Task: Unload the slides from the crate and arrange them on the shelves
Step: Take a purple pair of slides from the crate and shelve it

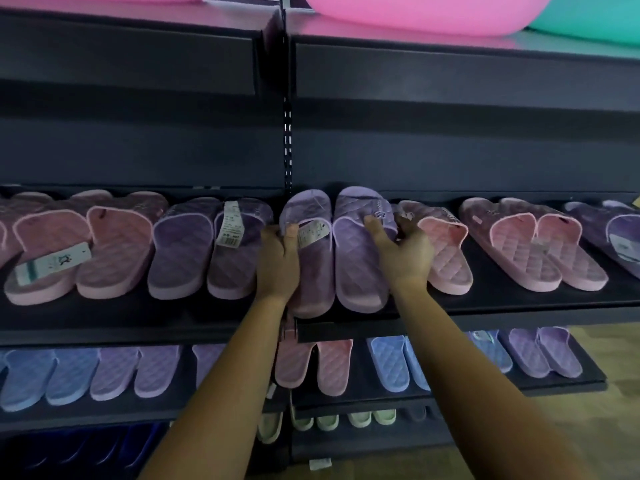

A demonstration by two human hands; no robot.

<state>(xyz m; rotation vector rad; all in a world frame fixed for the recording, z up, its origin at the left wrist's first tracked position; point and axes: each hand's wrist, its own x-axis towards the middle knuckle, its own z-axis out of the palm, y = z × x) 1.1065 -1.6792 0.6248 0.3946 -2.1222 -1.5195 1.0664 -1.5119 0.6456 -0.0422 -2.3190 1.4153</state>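
A pair of lilac slides (353, 265) lies heels-out on the middle shelf (502, 306), where two bays meet. The left hand (278, 258) grips its left edge, thumb on top. The right hand (405, 251) curls round its right side, forefinger on the strap, just beside a pink slide (450, 261). A tagged purple pair (207, 251) sits just left.

Dim, purple-tinted light; soft, slightly blurred picture, edges bowed by wide-angle.

A left forearm (225, 386) and a right forearm (485, 375) are shown, slender and bare along all that is visible. The left hand (278, 261) and the right hand (407, 252) are likewise seen bare; finer detail is blurred.
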